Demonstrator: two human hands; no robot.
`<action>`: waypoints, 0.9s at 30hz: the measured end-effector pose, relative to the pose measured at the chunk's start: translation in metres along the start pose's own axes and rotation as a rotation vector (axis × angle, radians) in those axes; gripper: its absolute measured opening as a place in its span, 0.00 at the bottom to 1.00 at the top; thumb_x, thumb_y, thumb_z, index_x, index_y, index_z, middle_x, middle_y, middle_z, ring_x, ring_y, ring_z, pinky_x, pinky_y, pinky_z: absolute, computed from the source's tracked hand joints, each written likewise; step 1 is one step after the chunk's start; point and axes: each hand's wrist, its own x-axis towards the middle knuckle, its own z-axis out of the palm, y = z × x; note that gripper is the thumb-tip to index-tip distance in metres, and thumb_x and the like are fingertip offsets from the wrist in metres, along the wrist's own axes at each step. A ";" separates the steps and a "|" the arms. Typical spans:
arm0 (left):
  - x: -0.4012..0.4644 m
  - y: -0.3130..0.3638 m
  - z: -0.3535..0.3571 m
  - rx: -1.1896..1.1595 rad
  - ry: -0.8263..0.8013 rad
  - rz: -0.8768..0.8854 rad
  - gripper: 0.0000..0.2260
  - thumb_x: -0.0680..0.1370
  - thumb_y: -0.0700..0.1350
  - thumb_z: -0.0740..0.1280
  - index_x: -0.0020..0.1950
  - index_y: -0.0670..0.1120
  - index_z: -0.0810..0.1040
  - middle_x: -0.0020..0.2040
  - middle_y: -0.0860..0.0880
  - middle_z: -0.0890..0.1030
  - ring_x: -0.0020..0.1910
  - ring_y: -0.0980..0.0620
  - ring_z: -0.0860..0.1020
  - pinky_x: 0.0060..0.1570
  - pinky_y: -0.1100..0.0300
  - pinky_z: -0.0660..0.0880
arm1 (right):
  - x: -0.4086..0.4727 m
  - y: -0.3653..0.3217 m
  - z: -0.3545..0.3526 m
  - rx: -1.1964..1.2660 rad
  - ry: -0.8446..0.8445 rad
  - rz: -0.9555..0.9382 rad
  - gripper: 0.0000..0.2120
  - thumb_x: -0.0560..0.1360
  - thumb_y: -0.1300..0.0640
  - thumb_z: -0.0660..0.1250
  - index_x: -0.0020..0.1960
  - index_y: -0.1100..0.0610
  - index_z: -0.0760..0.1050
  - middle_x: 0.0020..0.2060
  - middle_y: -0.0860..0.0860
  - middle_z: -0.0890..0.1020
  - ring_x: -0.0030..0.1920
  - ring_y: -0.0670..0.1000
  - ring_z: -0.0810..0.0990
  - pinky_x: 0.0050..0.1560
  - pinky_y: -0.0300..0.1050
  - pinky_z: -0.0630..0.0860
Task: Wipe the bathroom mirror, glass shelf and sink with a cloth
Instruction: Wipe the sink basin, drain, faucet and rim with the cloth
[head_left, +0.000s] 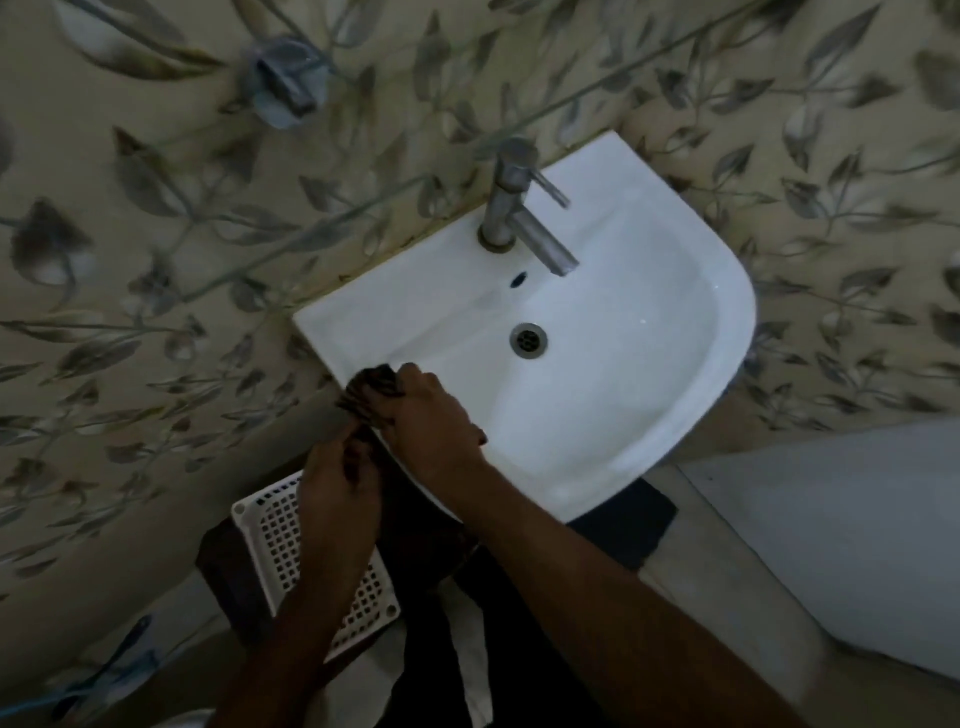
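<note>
Head view, dim light, slightly blurred. Nearest: two bare forearms reaching up from the bottom edge. Under them, a white perforated basket (270, 525) below the sink's left edge, partly hidden by the left arm; contents can't be made out. Dark fabric lies beside and under it, details unclear.

Left hand (335, 493) sits just below the sink rim, fingers curled on the hanging lower part of the cloth (371, 392). Right hand (428, 415) is on the sink's (649, 332) front-left rim, fingers clenched on the upper part of the cloth, pressing it against the rim. Cloth is dark, bunched, draped over the rim edge between both hands.

Sink is white, wall-mounted, basin holds nothing but the drain (528, 339) in the middle and the overflow slot (518, 279) above it. Tap (511, 208) stands at the back, spout angled over the basin, lever pointing right.

White rounded fixture (841, 540) at lower right, well apart from the hands; can't tell what it is.

Farthest: leaf-pattern wall tiles (156, 234) all round, a blue-grey wall fitting (283, 78) at upper left.
</note>
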 end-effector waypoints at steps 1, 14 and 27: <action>-0.003 0.000 -0.001 0.010 0.032 -0.006 0.11 0.81 0.43 0.58 0.59 0.43 0.77 0.54 0.43 0.80 0.54 0.43 0.77 0.55 0.55 0.70 | -0.011 0.003 -0.002 -0.011 0.000 -0.002 0.20 0.77 0.51 0.58 0.66 0.55 0.75 0.52 0.59 0.74 0.50 0.62 0.74 0.43 0.56 0.77; -0.079 0.066 0.055 -0.140 -0.262 0.187 0.19 0.76 0.35 0.62 0.65 0.50 0.72 0.50 0.56 0.73 0.50 0.60 0.72 0.52 0.72 0.69 | -0.156 0.107 -0.038 -0.177 0.105 0.188 0.14 0.76 0.50 0.66 0.62 0.47 0.78 0.49 0.52 0.75 0.47 0.56 0.76 0.39 0.45 0.73; -0.045 0.092 0.126 -0.067 -0.428 0.220 0.18 0.76 0.36 0.66 0.64 0.49 0.74 0.48 0.52 0.74 0.47 0.54 0.75 0.46 0.58 0.74 | -0.151 0.130 -0.058 -0.160 0.159 0.216 0.11 0.73 0.53 0.70 0.54 0.47 0.77 0.45 0.51 0.74 0.45 0.56 0.76 0.35 0.47 0.75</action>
